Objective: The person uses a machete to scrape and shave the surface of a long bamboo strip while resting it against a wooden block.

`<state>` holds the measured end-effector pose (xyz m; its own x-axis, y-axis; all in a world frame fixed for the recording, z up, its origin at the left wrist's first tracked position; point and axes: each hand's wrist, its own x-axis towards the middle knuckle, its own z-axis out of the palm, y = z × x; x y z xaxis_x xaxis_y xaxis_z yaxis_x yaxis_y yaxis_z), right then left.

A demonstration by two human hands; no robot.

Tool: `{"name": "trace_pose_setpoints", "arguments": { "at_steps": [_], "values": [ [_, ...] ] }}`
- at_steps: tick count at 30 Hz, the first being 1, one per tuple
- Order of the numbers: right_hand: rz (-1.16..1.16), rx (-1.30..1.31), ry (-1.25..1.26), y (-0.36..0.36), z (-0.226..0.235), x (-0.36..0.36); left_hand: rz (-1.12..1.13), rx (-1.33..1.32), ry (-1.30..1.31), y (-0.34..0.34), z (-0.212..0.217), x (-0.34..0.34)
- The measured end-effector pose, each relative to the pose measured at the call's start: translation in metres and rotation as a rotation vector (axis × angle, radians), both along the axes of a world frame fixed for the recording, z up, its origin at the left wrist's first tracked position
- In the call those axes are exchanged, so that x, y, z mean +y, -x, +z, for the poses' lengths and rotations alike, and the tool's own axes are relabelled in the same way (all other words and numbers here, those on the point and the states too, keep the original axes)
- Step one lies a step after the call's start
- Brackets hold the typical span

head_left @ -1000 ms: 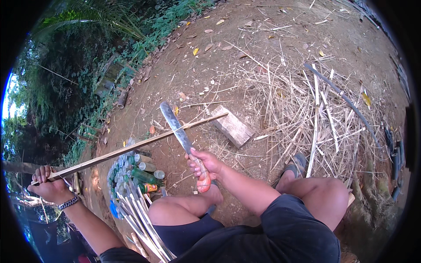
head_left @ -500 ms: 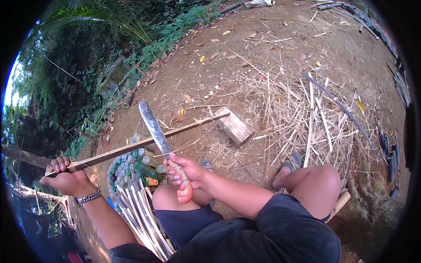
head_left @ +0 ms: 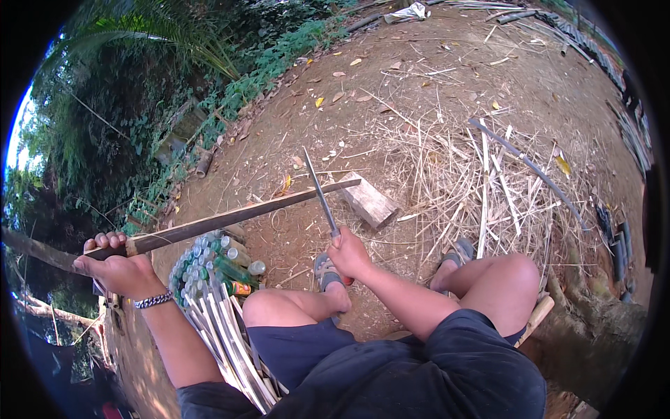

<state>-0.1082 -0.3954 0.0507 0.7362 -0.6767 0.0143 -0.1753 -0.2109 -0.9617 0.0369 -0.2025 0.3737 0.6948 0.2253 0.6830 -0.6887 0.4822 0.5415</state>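
My left hand is closed around the near end of a long split bamboo strip, whose dark outer side faces me. The strip's far end lies on a squared wooden block on the ground. My right hand grips the handle of a machete, with a bit of its reddish butt showing below the fist. The blade points away from me and is turned nearly edge-on. It crosses the strip near the block; whether it touches the strip I cannot tell.
Split strips lean beside my left leg, next to several glass bottles. A heap of shavings and thin strips covers the ground ahead right, with a long dark strip on it. Tree roots stand at right.
My right hand has moved right, bringing the machete toward the block and turning its blade from flat to edge-on. In my left hand the strip has rolled, showing more of its dark side.
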Motion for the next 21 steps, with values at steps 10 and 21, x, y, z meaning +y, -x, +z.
{"name": "trace_pose_setpoints", "arguments": {
  "at_steps": [10,21],
  "values": [
    [0.284,-0.022,0.228,-0.017,0.075,0.012,-0.067,-0.020,0.016,0.028,-0.006,-0.008],
    [0.167,0.129,0.070,-0.052,-0.014,-0.056,-0.030,-0.065,-0.022,0.014,-0.003,0.004]
  ]
}}
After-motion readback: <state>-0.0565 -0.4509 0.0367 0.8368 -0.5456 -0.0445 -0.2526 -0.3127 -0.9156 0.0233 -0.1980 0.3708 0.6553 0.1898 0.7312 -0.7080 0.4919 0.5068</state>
